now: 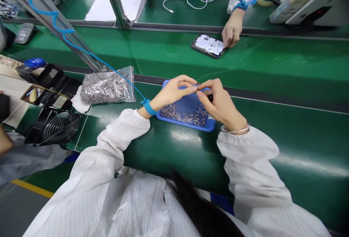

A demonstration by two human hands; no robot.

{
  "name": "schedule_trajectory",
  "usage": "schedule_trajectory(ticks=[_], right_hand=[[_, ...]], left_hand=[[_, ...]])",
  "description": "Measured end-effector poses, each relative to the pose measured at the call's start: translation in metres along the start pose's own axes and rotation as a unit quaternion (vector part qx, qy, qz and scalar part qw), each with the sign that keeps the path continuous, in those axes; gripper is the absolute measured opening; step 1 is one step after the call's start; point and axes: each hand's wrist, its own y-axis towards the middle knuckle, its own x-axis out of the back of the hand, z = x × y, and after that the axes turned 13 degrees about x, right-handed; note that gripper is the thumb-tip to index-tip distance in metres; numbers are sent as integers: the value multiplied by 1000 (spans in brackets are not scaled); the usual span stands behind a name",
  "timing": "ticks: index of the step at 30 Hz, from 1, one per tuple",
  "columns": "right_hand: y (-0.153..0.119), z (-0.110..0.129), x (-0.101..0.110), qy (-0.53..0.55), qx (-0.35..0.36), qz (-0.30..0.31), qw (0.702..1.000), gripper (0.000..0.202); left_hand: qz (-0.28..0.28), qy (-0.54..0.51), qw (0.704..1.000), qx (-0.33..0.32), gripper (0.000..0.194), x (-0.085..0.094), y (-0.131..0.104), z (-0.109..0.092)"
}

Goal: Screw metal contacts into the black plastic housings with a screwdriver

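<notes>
Over a shallow blue tray (188, 122), my two hands meet at the fingertips. My left hand (176, 90) is pinched closed, with a blue strap round its wrist; a tiny metallic bit shows at the fingertips, too small to name. My right hand (218, 102) is closed too, its thumb and forefinger at the same spot. Under its palm shows a dark object (210, 98), mostly hidden, whose kind I cannot tell. Many small shiny metal parts (195, 118) lie loose along the tray's near side.
Left of the tray sits a clear zip bag (106, 87) full of small metal parts. Further left stands a black fan (61, 126). A blue coiled cord (95, 58) runs to my wrist. Across the bench, another person's hand (233, 29) touches a dark-framed device (208, 45).
</notes>
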Motion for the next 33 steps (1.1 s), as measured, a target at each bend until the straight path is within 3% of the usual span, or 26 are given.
schedule_trajectory(ticks=[3,6,11,16,19,23,27,33], right_hand=[[0,0,-1,47,19,-24,998,26],[-1,-2,-4,56,25,-42,997,28],[-4,-2,-6,28,12,-59,998,28],[-3,6,-2,-129,9,-31,991,32],[-1,11,0,-183,7,-8,983,32],[0,15,0,-132,-5,-24,991,36],[2,17,5,-48,-18,-33,998,38],[3,15,16,-39,-30,20,999,35]], left_hand=[[69,-70,993,71,18,2,-2,-4],[117,-98,985,85,13,3,-1,-3],[79,-143,984,72,6,-5,0,2],[36,-159,985,50,5,-15,2,7],[-15,-106,994,-20,12,-17,1,10],[-81,-23,989,-121,18,-16,-3,11],[-95,60,986,-123,15,-14,-7,11],[-65,77,988,-120,14,-14,-6,11]])
